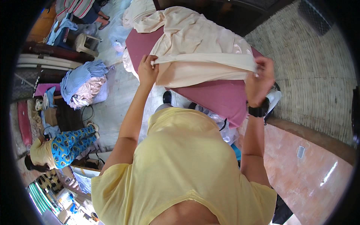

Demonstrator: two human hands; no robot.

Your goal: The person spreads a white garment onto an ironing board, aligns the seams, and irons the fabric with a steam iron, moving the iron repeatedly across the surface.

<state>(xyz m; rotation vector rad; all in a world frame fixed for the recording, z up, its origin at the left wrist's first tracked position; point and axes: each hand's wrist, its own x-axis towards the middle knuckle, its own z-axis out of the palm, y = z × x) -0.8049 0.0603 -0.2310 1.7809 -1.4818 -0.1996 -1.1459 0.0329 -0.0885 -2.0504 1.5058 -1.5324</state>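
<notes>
A large cream cloth (198, 35) lies rumpled across a table with a maroon cover (213, 97). Along its near part runs a straight folded band (206, 59), stretched between my two hands. My left hand (148, 71) pinches the band's left end between thumb and fingers. At the other end my right hand (259, 80), a little blurred and with a dark watch on the wrist, has its curled fingers closed on the cloth's right corner. Below the band, a single layer of the cloth hangs flat over the maroon cover.
Blue and pale garments (84, 82) are heaped on the left. A person in patterned blue trousers (73, 146) stands beyond them; another person (84, 7) is at the far left, near a pale plastic stool (87, 45). Clear plastic (215, 120) sits under the table, and a wall (311, 150) borders the right.
</notes>
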